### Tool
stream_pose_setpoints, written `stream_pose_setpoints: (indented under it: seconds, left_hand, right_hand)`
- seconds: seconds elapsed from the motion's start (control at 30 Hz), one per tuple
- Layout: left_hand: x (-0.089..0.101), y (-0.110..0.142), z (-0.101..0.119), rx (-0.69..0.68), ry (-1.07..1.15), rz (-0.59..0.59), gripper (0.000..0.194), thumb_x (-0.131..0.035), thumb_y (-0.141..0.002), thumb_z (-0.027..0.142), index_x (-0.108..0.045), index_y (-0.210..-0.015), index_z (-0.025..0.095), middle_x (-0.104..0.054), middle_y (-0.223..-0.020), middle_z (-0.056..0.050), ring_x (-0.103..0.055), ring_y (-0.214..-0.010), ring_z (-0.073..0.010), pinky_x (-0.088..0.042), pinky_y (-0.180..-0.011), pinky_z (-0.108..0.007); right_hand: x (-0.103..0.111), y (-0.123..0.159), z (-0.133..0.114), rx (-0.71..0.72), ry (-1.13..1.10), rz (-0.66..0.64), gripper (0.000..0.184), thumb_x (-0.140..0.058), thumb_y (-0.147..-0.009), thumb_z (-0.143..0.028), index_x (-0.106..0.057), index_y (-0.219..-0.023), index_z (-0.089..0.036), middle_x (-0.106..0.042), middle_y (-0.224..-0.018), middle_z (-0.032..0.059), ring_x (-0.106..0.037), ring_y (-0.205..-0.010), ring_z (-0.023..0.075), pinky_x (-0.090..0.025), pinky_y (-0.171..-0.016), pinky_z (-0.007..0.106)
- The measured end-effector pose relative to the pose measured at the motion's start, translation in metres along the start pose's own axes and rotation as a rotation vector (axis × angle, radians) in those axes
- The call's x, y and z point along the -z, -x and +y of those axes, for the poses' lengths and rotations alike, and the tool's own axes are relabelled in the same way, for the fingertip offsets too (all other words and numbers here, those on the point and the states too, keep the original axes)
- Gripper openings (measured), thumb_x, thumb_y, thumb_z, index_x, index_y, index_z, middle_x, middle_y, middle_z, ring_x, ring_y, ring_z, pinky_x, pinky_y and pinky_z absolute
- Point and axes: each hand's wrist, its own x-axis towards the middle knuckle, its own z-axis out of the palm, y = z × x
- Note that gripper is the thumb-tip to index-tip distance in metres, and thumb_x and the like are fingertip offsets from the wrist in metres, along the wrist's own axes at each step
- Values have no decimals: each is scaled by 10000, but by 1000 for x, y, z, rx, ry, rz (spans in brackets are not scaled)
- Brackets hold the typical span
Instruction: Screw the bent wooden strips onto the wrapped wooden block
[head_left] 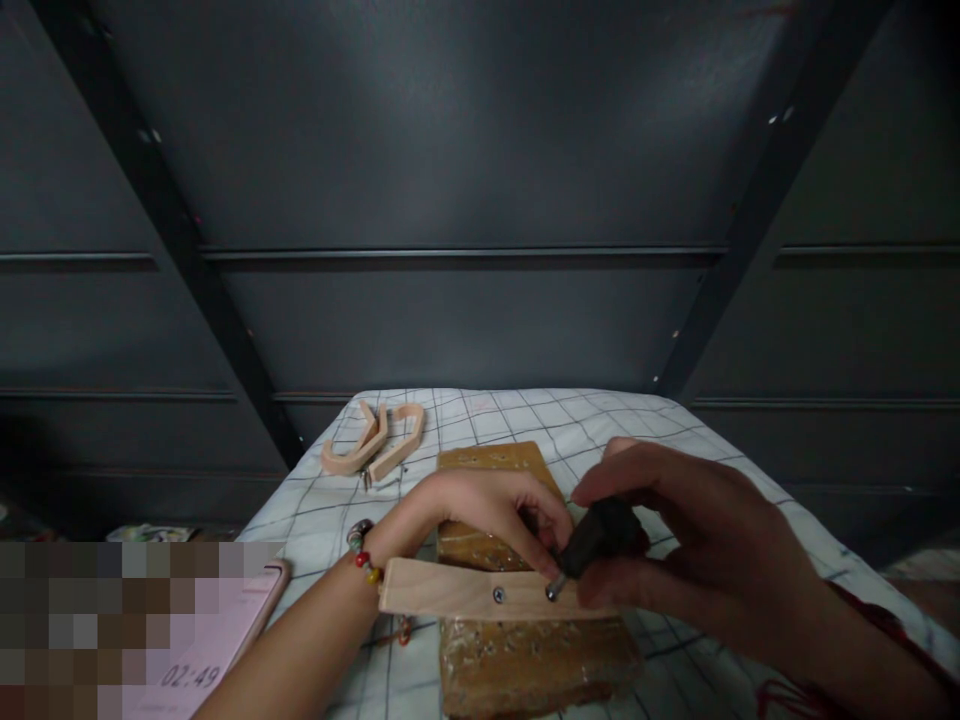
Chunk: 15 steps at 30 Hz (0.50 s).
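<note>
A pale wooden bar (439,590) lies across a tape-wrapped brown block (525,665). One cross-head screw (499,594) sits in the middle of the bar. Right of it, a second screw (552,593) meets the metal tip of a short dark-handled screwdriver (604,538). My right hand (697,540) grips that handle between thumb and fingers, the tool tilted down to the left. Over the block, my left hand (495,515) has curled fingers, with fingertips close against the screwdriver's tip; whatever they pinch is hidden. A beaded bracelet (364,560) circles my left wrist.
Several bent wooden hook pieces (375,445) lie at the far left of the checked cloth (600,425), with small metal pieces (375,482) beside them. A phone (247,620) showing a timer is at the lower left. Dark panelled wall (465,320) rises behind the cloth.
</note>
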Motion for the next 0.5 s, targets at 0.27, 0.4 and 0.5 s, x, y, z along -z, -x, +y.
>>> stream_pose_setpoints:
  seconds: [0.27, 0.4, 0.5]
  left_hand:
    - [-6, 7, 18, 73, -50, 66, 545, -620, -316, 659, -578, -520, 155, -517, -561, 42, -448, -579, -92, -353, -578, -212]
    - [-9, 7, 19, 23, -48, 118, 579, -553, -358, 697, -552, -497, 135, -510, -549, 38, -444, -552, -81, -356, -562, -210]
    - [-9, 4, 17, 34, -88, 135, 456, -659, -378, 564, -539, -468, 133, -508, -480, 54, -461, -491, -73, -373, -500, -189]
  right_hand:
    - [-6, 3, 0, -57, -53, 71, 271, -696, -623, -327, -459, -699, -219, -556, -649, -35, -517, -553, 109, -422, -459, 206]
    - [-9, 5, -1, -84, -101, 69, 256, -662, -667, -320, -444, -770, -233, -598, -692, -18, -576, -596, 133, -452, -468, 213]
    - [-7, 3, 0, -17, -44, 67, 243, -645, -692, -306, -470, -847, -237, -602, -670, -28, -576, -577, 124, -451, -480, 214]
